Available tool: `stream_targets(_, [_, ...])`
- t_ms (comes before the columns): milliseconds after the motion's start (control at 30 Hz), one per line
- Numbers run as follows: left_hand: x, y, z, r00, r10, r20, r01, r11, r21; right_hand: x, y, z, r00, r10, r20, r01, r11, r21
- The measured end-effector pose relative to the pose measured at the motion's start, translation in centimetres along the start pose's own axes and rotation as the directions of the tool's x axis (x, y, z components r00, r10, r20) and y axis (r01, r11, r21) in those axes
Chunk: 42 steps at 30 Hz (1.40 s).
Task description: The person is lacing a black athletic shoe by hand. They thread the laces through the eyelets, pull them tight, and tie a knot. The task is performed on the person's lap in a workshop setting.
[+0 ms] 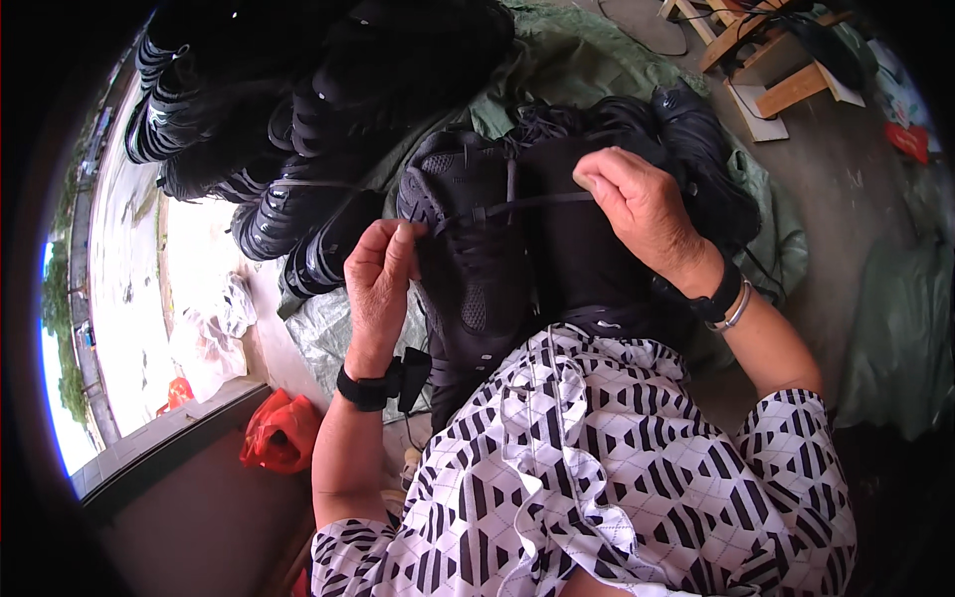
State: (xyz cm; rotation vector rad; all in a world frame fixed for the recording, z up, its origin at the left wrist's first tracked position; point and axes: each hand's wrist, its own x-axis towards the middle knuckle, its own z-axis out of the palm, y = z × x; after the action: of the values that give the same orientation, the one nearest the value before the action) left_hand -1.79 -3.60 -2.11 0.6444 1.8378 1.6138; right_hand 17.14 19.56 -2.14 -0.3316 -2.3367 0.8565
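Holding lace, right hand beyond shoe edge, left hand opposite, floor rightward

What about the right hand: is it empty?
No, the right hand holds a dark lace that stretches across to the black shoe.

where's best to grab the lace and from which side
The lace is probably best pinched along its straight stretch between the shoe and right hand, coming from above: it's thin, runs roughly sideways, and nothing covers that stretch from above.
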Motion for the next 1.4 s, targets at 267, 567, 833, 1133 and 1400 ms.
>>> stream_targets(267, [0.2, 0.7, 0.1, 0.994, 0.028, 0.101, -0.033, 0.998, 0.056, 1.6, -1.9, 3.0, 0.873, 0.31, 0.377, -0.444, 0.826, 0.348])
stream_targets(567, [-0.1, 1.1, -0.1, 0.985, -0.103, 0.139, 0.079, 0.983, 0.165, 1.7, -2.4, 2.7, 0.694, 0.435, 0.574, -0.621, 0.765, 0.17])
stream_targets(833, [-0.1, 1.3, -0.3, 0.968, -0.203, 0.147, 0.195, 0.979, 0.066, 1.0, -1.8, 4.5, 0.973, -0.007, 0.23, 0.012, 1.0, -0.024])
stream_targets(1133, [-0.1, 1.6, 0.3, 0.968, -0.242, 0.064, 0.242, 0.97, -0.004, 2.0, -2.9, 3.7, 0.843, 0.243, 0.481, -0.349, 0.926, 0.143])
stream_targets(1400, [1.5, 2.9, 1.4, 0.915, 0.359, 0.184, -0.363, 0.532, 0.765, 2.8, -1.7, 2.8, 0.883, -0.336, 0.329, 0.386, 0.917, -0.099])
